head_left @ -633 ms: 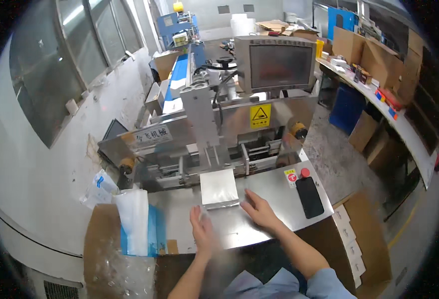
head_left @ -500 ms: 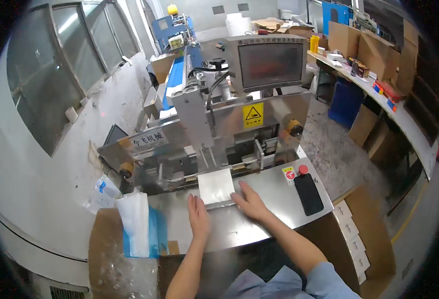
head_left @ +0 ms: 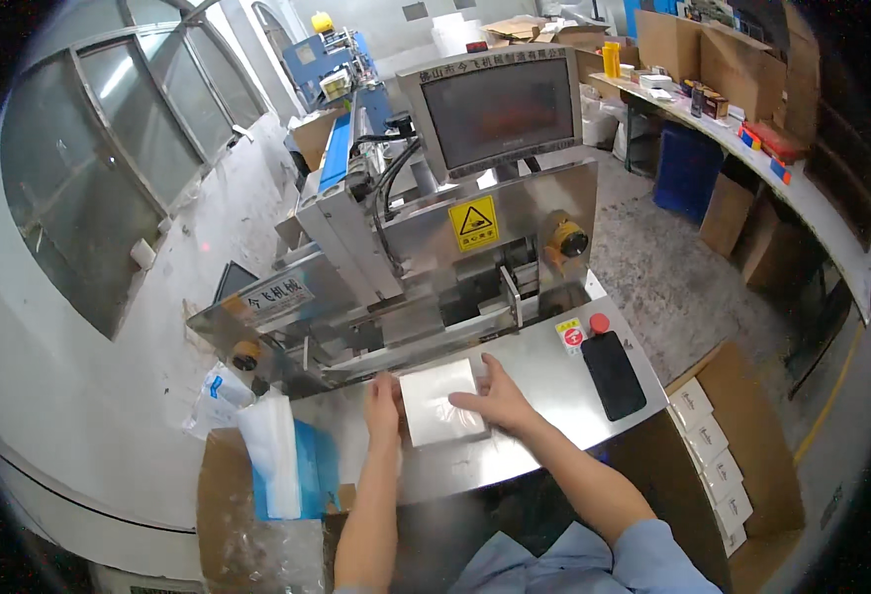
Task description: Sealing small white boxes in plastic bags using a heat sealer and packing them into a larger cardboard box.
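A flat, square white box (head_left: 440, 401) with a glossy, film-like surface is over the steel tabletop (head_left: 460, 470), in front of the machine. My right hand (head_left: 503, 398) grips its right side, thumb across the top and fingers along the edge. At the left edge my left hand (head_left: 383, 408) is closed with bent fingers against the box; its fingertips are partly hidden. Behind the box stands the machine's steel front panel (head_left: 530, 208), with a slot and guides below it and a screen (head_left: 500, 109) above.
A black phone (head_left: 614, 376) lies near a red button (head_left: 599, 324) on the right of the tabletop. White boxes (head_left: 713, 445) fill a carton at lower right. A stack of clear film sheets (head_left: 269, 445) stands in a carton at left. A long side table (head_left: 831, 233) runs along the right.
The white box has come away from the machine's slot toward me. My right thumb has moved onto its top, and my left fingers have bent. The machine's upright arm now leans left.
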A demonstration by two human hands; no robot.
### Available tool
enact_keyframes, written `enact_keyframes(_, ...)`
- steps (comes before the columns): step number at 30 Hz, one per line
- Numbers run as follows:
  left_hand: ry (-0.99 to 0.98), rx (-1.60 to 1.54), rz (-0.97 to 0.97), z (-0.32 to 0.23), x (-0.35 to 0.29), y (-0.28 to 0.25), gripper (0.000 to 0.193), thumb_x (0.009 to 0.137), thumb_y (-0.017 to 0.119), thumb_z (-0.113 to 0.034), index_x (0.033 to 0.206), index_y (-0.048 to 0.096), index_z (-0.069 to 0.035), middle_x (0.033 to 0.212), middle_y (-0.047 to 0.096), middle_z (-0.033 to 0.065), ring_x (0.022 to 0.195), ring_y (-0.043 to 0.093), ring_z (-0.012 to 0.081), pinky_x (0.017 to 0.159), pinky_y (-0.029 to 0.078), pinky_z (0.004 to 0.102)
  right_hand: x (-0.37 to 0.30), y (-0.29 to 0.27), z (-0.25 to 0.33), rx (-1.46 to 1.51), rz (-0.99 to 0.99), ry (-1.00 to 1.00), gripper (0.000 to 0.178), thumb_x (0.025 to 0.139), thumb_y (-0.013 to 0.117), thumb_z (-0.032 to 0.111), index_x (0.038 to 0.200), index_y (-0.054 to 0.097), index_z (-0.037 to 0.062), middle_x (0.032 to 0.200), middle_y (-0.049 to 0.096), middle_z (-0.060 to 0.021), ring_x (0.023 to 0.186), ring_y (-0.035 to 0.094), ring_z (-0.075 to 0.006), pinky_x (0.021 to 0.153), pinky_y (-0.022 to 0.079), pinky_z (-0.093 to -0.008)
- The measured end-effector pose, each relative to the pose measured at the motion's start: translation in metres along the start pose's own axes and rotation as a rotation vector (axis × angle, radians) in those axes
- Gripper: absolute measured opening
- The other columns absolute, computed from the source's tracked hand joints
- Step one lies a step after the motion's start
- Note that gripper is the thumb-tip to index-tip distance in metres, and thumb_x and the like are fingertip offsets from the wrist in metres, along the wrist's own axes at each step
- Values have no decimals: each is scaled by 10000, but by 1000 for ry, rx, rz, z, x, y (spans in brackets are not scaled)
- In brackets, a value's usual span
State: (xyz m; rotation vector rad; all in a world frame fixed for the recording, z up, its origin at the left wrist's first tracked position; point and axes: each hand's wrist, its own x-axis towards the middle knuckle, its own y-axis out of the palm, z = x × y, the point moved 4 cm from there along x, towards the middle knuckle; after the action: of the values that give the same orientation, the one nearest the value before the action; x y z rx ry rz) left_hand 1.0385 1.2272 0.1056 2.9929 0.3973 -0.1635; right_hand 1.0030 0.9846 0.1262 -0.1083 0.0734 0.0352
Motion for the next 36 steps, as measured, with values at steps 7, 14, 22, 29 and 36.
enact_keyframes(7,-118,-131,-57,-7,61,13,299,928,663,-219,1000,597,63,842,674,122,706,679,191,563,555,264,-42,-20,-6,516,301,67,877,701,809,84,1423,338,-72,1323,540,-194,1168,568,-270,993,463,-380)
enact_keyframes(14,240,198,-276,-95,-115,-123,241,918,649,-164,1082,600,5,843,666,105,699,672,192,633,569,316,-117,-115,3,434,249,-44,789,593,738,-45,1324,442,-24,1296,537,-95,1251,497,-212,1065,378,-371)
enact_keyframes(22,454,643,-500,-102,-249,-162,458,966,582,-351,1255,543,3,1064,669,123,919,634,187,785,537,324,-157,-111,48,473,468,-223,651,733,811,156,1289,507,7,1263,584,-126,1182,550,-252,1052,389,-397)
enact_keyframes(29,-536,-261,639,14,-243,33,784,949,450,-602,1402,400,36,1384,498,203,1221,543,281,1032,439,415,-180,-89,83,163,574,-525,319,901,645,102,1193,629,-27,1281,594,-157,1270,508,-324,1083,363,-435)
enact_keyframes(36,27,148,527,-21,-248,148,488,949,590,-140,1361,432,67,1327,536,160,1238,512,222,1061,387,344,-235,-156,-9,742,-64,189,697,890,690,241,1462,356,23,1332,561,-153,1205,562,-255,994,456,-382)
